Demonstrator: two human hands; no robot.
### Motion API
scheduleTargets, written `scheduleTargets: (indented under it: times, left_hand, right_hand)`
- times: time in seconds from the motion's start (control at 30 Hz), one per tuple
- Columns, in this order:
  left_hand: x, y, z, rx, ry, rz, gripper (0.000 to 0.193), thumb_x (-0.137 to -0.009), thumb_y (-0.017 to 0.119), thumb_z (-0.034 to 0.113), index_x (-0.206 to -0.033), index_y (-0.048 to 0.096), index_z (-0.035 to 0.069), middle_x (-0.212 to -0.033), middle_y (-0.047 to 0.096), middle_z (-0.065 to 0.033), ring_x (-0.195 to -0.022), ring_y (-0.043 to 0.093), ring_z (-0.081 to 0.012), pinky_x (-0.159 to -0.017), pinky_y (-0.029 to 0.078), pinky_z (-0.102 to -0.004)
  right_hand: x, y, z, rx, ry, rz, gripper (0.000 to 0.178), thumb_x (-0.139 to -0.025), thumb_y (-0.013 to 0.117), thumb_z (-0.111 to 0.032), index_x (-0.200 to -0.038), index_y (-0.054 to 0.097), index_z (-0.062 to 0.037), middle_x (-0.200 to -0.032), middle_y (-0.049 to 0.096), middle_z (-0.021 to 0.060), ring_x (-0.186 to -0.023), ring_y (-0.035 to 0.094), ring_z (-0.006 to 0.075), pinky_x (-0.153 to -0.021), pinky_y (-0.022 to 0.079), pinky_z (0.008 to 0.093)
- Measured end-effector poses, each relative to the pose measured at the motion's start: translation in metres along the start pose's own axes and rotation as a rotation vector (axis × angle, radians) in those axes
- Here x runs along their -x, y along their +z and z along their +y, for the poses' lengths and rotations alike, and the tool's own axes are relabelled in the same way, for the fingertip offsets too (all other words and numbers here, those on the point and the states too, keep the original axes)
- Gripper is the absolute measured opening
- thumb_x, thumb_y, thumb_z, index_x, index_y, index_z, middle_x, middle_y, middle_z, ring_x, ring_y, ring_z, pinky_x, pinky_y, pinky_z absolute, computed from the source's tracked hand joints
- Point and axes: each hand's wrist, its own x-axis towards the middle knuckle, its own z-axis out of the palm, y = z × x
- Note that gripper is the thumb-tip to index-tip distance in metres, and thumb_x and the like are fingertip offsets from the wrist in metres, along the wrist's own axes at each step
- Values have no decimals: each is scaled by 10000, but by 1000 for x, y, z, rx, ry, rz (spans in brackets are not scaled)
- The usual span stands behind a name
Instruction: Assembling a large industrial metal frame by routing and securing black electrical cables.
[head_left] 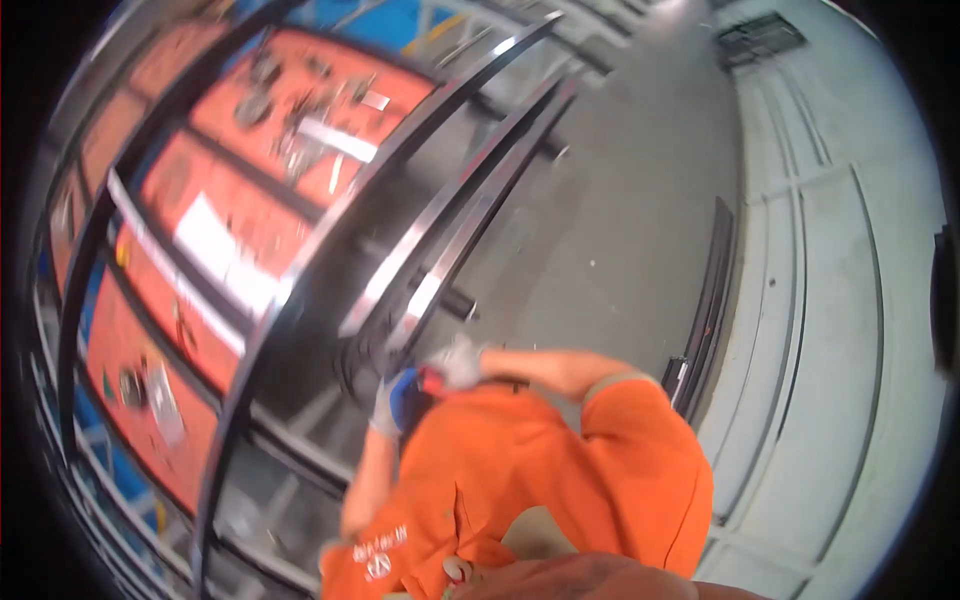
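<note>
Both of my hands wear pale gloves and are close together in front of my body, blurred by motion. My left hand (385,408) is closed against a blue and red hand tool (405,398), whose exact kind I cannot make out. My right hand (458,362) looks curled at the red part of the same tool, with its fingers partly smeared. Just beyond the hands are the near ends of two long dark metal bars (440,262), with shiny faces. A short dark cylindrical piece (459,304) sticks out beside them.
To the left, a long dark metal frame (262,345) stands before an orange-red table top (250,205) bearing scattered metal parts. Grey floor (620,200) lies ahead. Long dark bars (712,290) rest along the pale wall panels (830,300) at right.
</note>
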Motion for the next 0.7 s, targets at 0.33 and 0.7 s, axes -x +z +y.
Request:
scheduleTargets:
  times: [0.33, 0.7]
  left_hand:
    - [-37, -35, -98, -394, -321, 363, 677, -756, 648, 170, -1375, 432, 0, -1321, 518, -200, -1147, 540, -308, -938, 471, -321]
    - [-56, -13, -19, -156, -474, 29, 219, -823, 642, 227, -811, 675, 10, -695, 582, -3, -629, 468, -117, -595, 397, -247]
  right_hand:
    - [44, -54, 115, -643, 316, -458, 309, -895, 625, -346, -1051, 648, -81, -856, 634, -1, -637, 529, 83, -543, 444, 236]
    - [-22, -20, 135, -659, 273, -581, 290, -915, 615, -351, -962, 649, -67, -823, 621, -5, -601, 511, 77, -495, 409, 212]
